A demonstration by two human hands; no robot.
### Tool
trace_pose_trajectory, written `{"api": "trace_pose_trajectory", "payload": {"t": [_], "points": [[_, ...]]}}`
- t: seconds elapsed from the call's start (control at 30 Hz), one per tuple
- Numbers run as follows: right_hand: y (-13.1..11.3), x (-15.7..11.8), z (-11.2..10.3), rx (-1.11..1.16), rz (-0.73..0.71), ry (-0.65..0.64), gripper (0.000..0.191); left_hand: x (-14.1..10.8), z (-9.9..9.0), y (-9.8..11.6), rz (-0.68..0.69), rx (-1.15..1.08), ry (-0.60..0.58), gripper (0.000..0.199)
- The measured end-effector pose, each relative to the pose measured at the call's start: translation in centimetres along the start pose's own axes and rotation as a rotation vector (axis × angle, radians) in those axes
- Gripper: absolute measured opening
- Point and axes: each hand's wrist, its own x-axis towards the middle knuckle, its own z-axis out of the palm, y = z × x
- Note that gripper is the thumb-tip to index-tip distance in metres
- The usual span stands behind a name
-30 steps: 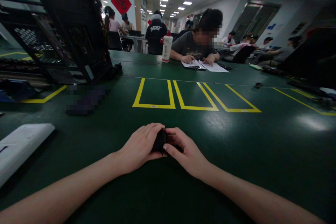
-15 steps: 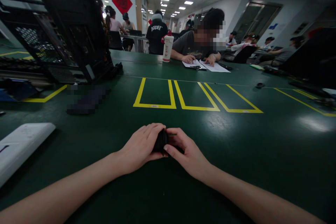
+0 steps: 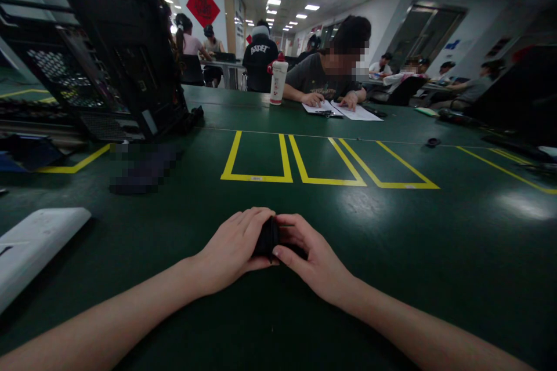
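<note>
A small black object (image 3: 267,240) with a ridged rim on its right side sits between my hands, low over the green table (image 3: 391,266). My left hand (image 3: 235,240) wraps round its left side, fingers over the top and thumb beneath. From the right, my right hand (image 3: 317,258) closes on the rim with curled fingers and thumb. Both hands cover much of the object, so its exact kind cannot be made out.
Yellow tape outlines (image 3: 256,178) mark the table ahead. An open black computer case (image 3: 130,69) stands at the left, a white device (image 3: 39,243) nearer me. Across the table a person (image 3: 331,72) leans over papers (image 3: 361,113), beside a white bottle (image 3: 278,81).
The whole view has shifted very slightly. Both hands keep the same hold on the small black object.
</note>
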Motion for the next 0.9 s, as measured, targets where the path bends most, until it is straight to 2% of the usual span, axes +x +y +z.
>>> {"api": "trace_pose_trajectory", "payload": {"t": [0.17,0.33,0.57,0.77,0.9], "points": [[-0.04,-0.03,-0.37,-0.002,-0.086,-0.056,0.032,-0.14,0.1,-0.09,0.013,0.01,0.008,0.064],[0.01,0.02,-0.52,-0.038,-0.078,-0.024,0.02,-0.11,0.06,-0.09,0.016,0.003,0.014,0.064],[-0.17,0.2,-0.31,-0.027,-0.03,-0.033,0.034,0.01,-0.05,0.04,0.009,-0.006,0.019,0.062],[-0.13,0.12,-0.52,-0.02,-0.092,-0.075,0.031,-0.08,-0.1,0.16,0.005,0.01,0.012,0.063],[0.19,0.17,-0.45,0.0,-0.091,-0.039,0.024,-0.06,-0.17,0.17,0.018,0.009,0.008,0.062]]}}
